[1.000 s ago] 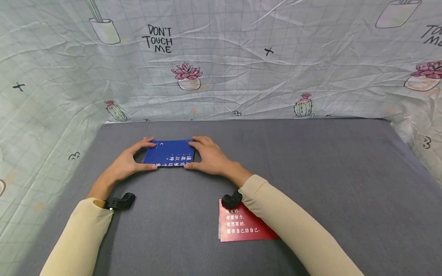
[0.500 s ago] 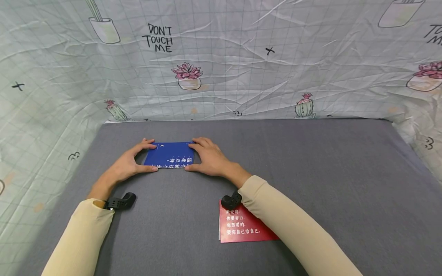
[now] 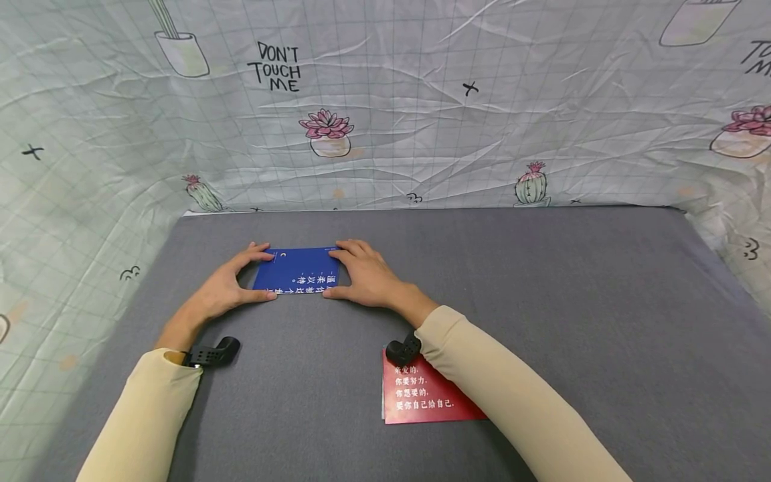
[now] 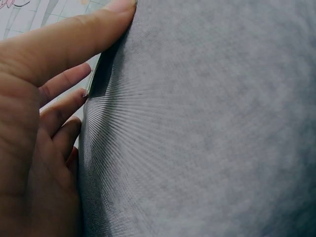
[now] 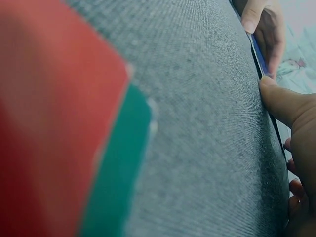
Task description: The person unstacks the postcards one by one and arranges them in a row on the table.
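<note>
A blue card (image 3: 294, 266) with white lettering and a small moon lies towards the far left of the grey table. My left hand (image 3: 217, 289) grips its left end, thumb at the near edge and fingers at the far edge. The right end is held the same way by my right hand (image 3: 372, 280). In the left wrist view, the left thumb (image 4: 74, 42) and fingertips meet a thin edge. The right wrist view shows the right thumb (image 5: 281, 101) on the card's near edge. Whether several cards are stacked there I cannot tell.
Under my right forearm lies a red card (image 3: 415, 408) with white lettering, partly covered by the sleeve. A green card (image 5: 123, 163) peeks out beneath it in the right wrist view. Patterned cloth (image 3: 385, 120) hangs behind the grey table (image 3: 572, 301).
Both hands and the blue card have shifted very slightly towards the near side. The left forearm has edged a little to the right. The red card lies as before.
</note>
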Motion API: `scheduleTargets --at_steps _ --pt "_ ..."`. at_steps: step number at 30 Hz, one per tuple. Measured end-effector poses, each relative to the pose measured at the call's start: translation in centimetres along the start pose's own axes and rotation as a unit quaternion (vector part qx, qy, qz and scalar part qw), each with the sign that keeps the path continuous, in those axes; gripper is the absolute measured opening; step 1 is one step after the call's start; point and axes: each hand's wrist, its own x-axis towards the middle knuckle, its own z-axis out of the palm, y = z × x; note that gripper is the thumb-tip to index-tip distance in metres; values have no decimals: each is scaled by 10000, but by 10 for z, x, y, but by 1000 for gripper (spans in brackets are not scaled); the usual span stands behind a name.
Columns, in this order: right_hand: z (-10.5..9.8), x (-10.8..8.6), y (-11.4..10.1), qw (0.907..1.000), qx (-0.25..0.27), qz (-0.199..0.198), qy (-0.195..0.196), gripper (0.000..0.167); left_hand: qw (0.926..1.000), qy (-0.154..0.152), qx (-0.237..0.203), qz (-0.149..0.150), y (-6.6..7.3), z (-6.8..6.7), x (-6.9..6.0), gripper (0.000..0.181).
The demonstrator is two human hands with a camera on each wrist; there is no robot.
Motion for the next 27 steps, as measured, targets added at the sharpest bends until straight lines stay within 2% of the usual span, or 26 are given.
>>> scheduleTargets --at_steps 14,27 --pt "0 0 1 10000 -62 13 -47 78 9999 68 -16 138 -2 1 2 71" --pt "0 1 2 9999 -77 -50 -133 78 10000 -28 84 -21 -1 0 0 71"
